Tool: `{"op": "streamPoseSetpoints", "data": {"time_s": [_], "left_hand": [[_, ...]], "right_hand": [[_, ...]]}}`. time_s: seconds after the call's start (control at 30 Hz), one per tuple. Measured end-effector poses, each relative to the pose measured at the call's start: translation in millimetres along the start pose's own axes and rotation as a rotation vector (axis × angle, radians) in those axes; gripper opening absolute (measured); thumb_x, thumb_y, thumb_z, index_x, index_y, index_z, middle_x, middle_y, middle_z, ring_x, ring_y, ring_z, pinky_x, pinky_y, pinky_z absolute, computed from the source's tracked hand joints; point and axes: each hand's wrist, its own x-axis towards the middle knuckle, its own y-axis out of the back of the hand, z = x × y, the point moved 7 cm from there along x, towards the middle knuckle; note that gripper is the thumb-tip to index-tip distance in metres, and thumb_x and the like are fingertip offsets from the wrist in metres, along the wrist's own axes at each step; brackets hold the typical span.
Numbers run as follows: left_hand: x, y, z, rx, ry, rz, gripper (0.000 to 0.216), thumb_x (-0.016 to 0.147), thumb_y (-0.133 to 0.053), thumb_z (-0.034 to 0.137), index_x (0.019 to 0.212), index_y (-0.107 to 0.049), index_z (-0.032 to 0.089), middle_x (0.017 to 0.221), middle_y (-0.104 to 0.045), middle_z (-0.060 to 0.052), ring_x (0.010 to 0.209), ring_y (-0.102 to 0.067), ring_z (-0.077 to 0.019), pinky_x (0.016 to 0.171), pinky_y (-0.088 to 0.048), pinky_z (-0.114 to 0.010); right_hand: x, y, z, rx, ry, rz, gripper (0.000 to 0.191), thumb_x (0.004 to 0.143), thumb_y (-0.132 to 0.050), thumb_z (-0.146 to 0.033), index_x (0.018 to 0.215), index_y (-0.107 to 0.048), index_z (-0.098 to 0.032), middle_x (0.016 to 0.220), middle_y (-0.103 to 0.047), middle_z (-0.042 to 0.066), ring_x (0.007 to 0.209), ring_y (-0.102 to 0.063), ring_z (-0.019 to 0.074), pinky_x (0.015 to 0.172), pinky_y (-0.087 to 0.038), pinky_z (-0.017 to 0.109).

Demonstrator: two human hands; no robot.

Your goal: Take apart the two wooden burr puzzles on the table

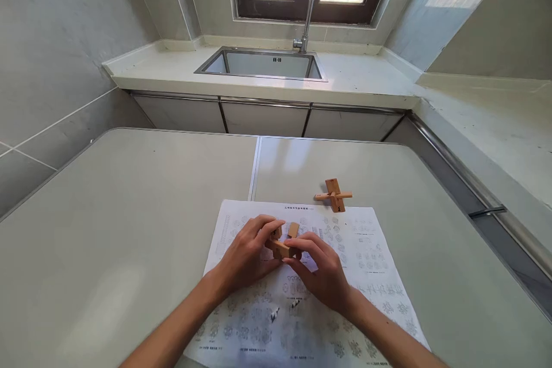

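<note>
Both of my hands meet over a printed sheet (254, 322) covered in small line diagrams. Between them are small wooden puzzle pieces (281, 249), partly covered by my fingers. My left hand (248, 250) pinches the left side of these pieces, thumb below and fingers on top. From the right, my right hand (319, 267) grips the other end with thumb and fingertips. One wooden block (294, 230) stands up just behind the held pieces; whether it joins them I cannot tell. Past the sheet's top edge lies a cross of joined wooden pieces (334, 195).
The sheet lies on a pale folding table (129, 213) with a seam down its middle. Beyond the table is a counter (366, 77) with a sink (263, 63) and a tall faucet (307, 6) under a window. Tiled walls rise at the left and right.
</note>
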Motion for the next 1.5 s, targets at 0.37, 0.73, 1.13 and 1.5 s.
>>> {"op": "streamPoseSetpoints", "data": {"time_s": [0.37,0.73,1.13,1.5], "left_hand": [[-2,0,1,-0.059,0.003,-0.019,0.064,0.089,-0.069,0.013,0.146,-0.046,0.030,0.123,-0.058,-0.009,0.098,-0.067,-0.0209,0.086,-0.064,-0.038],[-5,-5,2,-0.017,-0.039,0.009,0.069,0.081,-0.068,0.007,0.144,-0.049,0.027,0.123,-0.059,-0.010,0.094,-0.066,-0.0203,0.086,-0.062,-0.036],[-1,6,-2,0.115,0.039,0.089,0.061,0.083,-0.075,0.018,0.139,-0.051,0.024,0.113,-0.065,-0.008,0.101,-0.065,-0.0262,0.090,-0.058,-0.042],[1,0,-9,0.121,0.073,-0.038,0.068,0.080,-0.088,0.034,0.138,-0.053,0.025,0.136,-0.057,-0.013,0.124,-0.058,-0.0325,0.106,-0.053,-0.048]], "right_hand": [[-2,-2,-3,-0.005,0.036,0.000,0.031,0.099,-0.069,-0.014,0.127,-0.065,-0.027,0.094,-0.073,0.005,0.077,-0.069,0.0201,0.069,-0.063,0.036],[0,-7,-20,-0.058,0.172,-0.026,0.034,0.098,-0.072,-0.013,0.128,-0.061,-0.025,0.084,-0.074,0.004,0.068,-0.066,0.0198,0.062,-0.057,0.035],[-1,0,-23,0.018,0.094,0.098,0.017,0.105,-0.062,-0.021,0.122,-0.061,-0.021,0.078,-0.069,0.003,0.067,-0.064,0.0187,0.063,-0.056,0.033],[-5,19,54,0.102,-0.563,0.157,0.028,0.110,-0.043,-0.041,0.102,-0.062,-0.022,0.086,-0.063,0.002,0.077,-0.060,0.0196,0.069,-0.048,0.032]]}}
